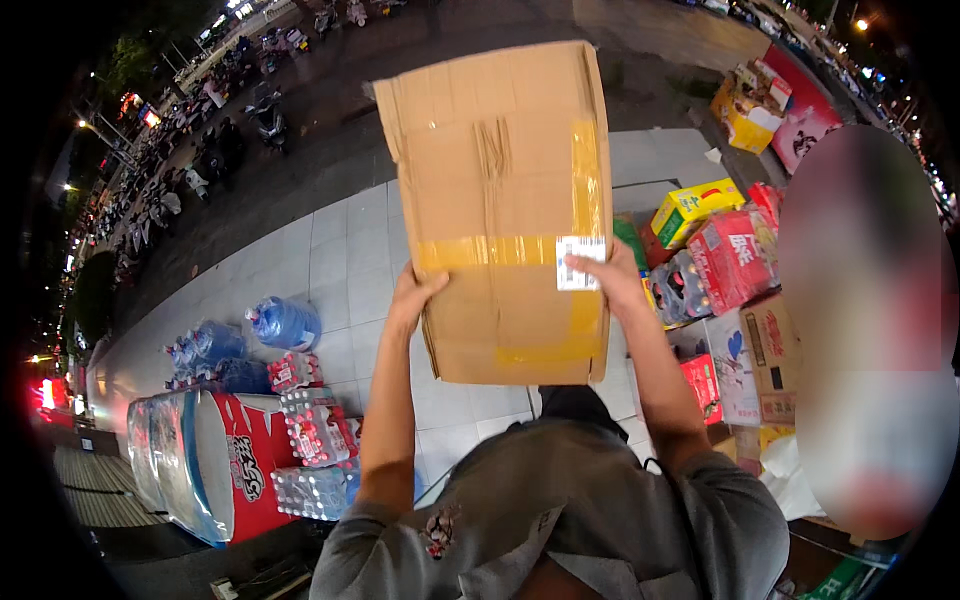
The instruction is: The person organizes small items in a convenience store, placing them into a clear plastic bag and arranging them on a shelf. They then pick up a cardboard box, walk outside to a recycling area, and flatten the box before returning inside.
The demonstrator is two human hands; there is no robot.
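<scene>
Both hands hold a large brown cardboard box (517, 195) up in front of my body, its broad face towards me. My left hand (416, 296) grips the left edge near the lower part, thumb on the face. My right hand (619, 277) clasps the right edge, with the thumb lying over a white printed label (580, 281). Yellowish tape (495, 251) runs across the box and down its right side. The cardboard is creased near the middle, and the upper left edge looks torn or bent. Its far side is hidden from me.
On the left, blue water jugs (285, 324) and shrink-wrapped bottle packs (315, 427) stand beside a red-sided freezer (217, 465). On the right are stacked cartons (735, 259) and a yellow box (694, 210). Pale tiles (349, 247) meet a dark road with parked scooters (266, 116).
</scene>
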